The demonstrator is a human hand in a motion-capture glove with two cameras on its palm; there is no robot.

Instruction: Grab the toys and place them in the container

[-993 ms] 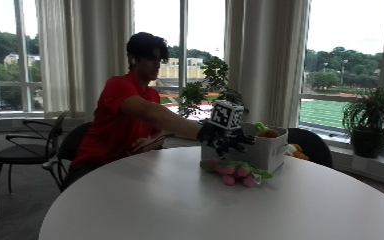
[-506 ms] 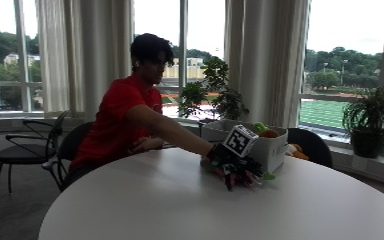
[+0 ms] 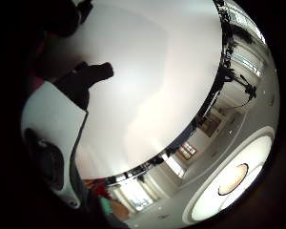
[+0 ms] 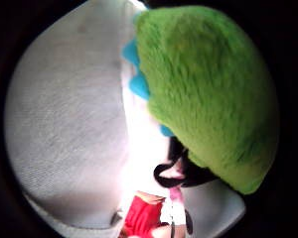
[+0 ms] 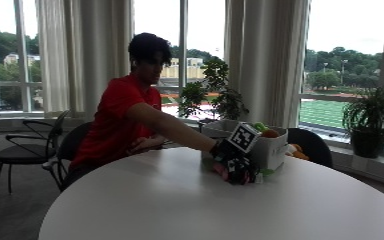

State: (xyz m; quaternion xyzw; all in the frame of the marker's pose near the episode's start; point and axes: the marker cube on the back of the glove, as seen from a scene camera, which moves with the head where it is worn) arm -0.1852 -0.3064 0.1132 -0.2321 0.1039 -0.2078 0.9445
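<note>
Lying beside the container (image 5: pixel 272 147), the soft, light plush toy (image 4: pixel 208 94) is covered by the gloved right hand (image 5: pixel 235 162); its body should be pinched, though grasp cannot be told.

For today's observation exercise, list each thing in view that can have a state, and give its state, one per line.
Gloved right hand: down on the table beside the container, on the pink toy; fingers cannot be told.
Pink toy: on the table, not yet in the container.
Container: upright on the table, open-topped, toys showing above its rim.
Green plush toy: close to the palm, beside grey fabric.
</note>
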